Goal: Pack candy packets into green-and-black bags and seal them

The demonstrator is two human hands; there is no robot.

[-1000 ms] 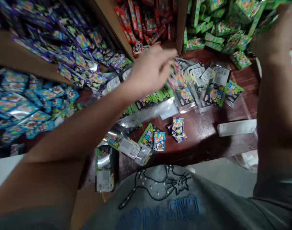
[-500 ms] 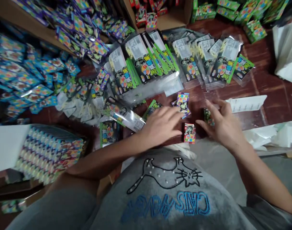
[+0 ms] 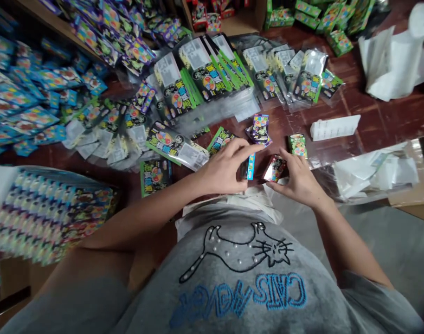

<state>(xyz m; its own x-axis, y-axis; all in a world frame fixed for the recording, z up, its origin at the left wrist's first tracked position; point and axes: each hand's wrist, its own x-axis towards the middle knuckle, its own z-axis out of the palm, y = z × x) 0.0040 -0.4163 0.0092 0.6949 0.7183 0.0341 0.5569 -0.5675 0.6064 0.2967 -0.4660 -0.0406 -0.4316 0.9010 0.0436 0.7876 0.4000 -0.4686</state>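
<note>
Red-fronted small cardboard box [image 3: 273,169] is what I am watching: it has gone from lying flat between the hands to tilting in the grasp of the right hand [image 3: 300,183], its thumb on the near side and fingertips on the far side. The left hand [image 3: 224,169] is curled around a small blue cardboard box [image 3: 250,168], which shows as a narrow upright edge. So, as I judge it, each hand now has a box, and the two hands are apart, with only a small gap of dark red tabletop [image 3: 372,111] between the boxes. A small green cardboard box [image 3: 298,144] has come into fuller view just beyond the right fingertips, free of them. A little stack of small purple cardboard boxes [image 3: 260,129] sits just past the gap, near the left fingertips. Farther out I see black-and-green printed packs in clear plastic [image 3: 212,81], spread in overlapping rows, and a folded white paper strip [image 3: 335,128] over to the right. I cannot tell how firmly the left fingers press, since they hide most of the blue box.
</note>
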